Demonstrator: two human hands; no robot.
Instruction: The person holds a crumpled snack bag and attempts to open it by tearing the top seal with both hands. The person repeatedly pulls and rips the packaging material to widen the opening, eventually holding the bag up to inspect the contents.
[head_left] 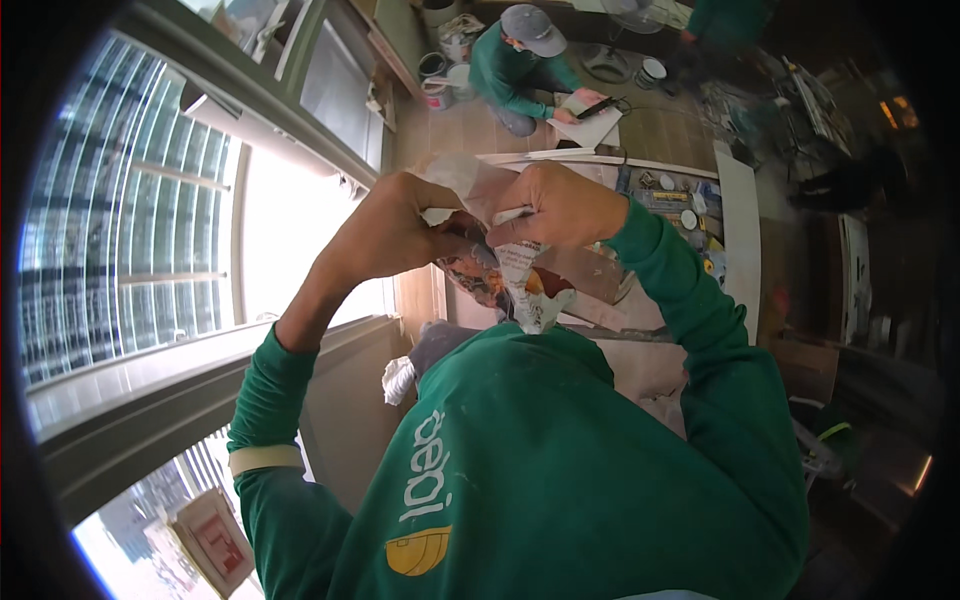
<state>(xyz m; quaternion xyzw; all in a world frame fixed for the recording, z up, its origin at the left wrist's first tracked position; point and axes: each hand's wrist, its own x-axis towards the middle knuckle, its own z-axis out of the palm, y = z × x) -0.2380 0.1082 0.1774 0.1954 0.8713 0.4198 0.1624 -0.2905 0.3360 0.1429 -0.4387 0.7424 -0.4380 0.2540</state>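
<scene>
Both my hands are raised in front of my chest, gripping a crumpled printed sheet [518, 265] between them. It is thin and whitish with small print, and orange-red patches show behind and below it. Whether it is paper or plastic film I cannot tell. My left hand [395, 228] pinches one side with curled fingers. Opposite it, my right hand [565, 208] holds the upper edge, thumb and fingers pressed together. A pale, translucent part [455, 175] sticks up beyond the hands. The sheet's lower end hangs down near my green sweatshirt [560, 450].
At left, a tall window [300, 220] faces a high building. Beyond my hands, a co-worker [515, 65] crouches on the wooden floor beside paint cans [437, 95]. Tools and containers [680, 205] lie on a board to the right. Another person in green [730, 18] is farther back.
</scene>
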